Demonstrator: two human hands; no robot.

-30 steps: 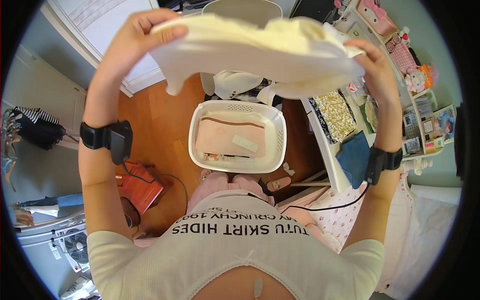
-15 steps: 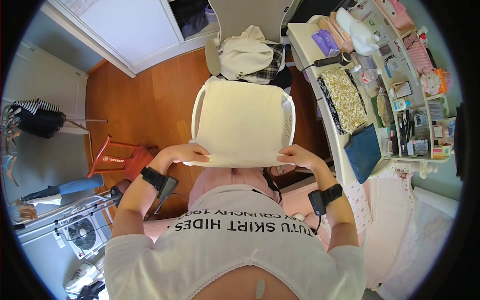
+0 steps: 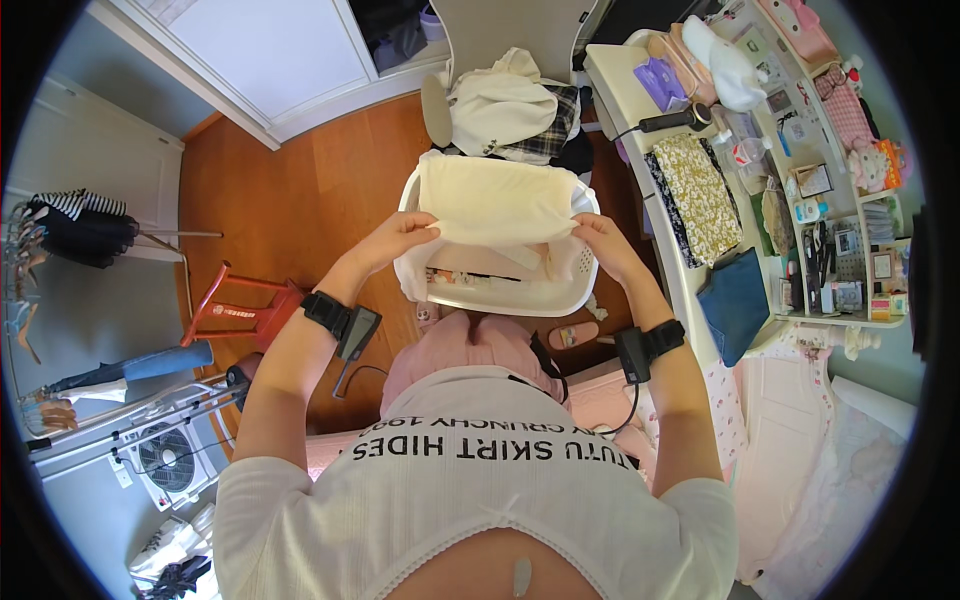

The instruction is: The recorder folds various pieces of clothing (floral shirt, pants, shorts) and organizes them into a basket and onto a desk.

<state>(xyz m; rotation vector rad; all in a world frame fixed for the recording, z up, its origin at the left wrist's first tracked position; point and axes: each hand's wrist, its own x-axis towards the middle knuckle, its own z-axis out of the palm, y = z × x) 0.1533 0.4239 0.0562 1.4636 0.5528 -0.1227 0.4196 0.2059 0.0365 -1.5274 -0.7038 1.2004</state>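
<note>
A cream cloth (image 3: 498,202), perhaps a towel, lies across the far half of a white plastic laundry basket (image 3: 584,292). My left hand (image 3: 408,236) pinches its near left corner and my right hand (image 3: 604,244) pinches its near right corner. Between them the near edge runs nearly straight. Below that edge the basket's inside shows, with pale fabric and a strip of patterned cloth in it. What lies under the cream cloth is hidden.
Beyond the basket, a chair (image 3: 497,38) bears a heap of clothes (image 3: 505,105). To the right stands a white desk with folded floral cloth (image 3: 692,195) and a dark blue folded cloth (image 3: 735,308). A red stool (image 3: 255,310) and metal clothes rack (image 3: 120,425) are at left.
Both hands have moved away from my body, carrying the cloth's near edge over toward the far side. The near part of the basket, covered before, now shows.
</note>
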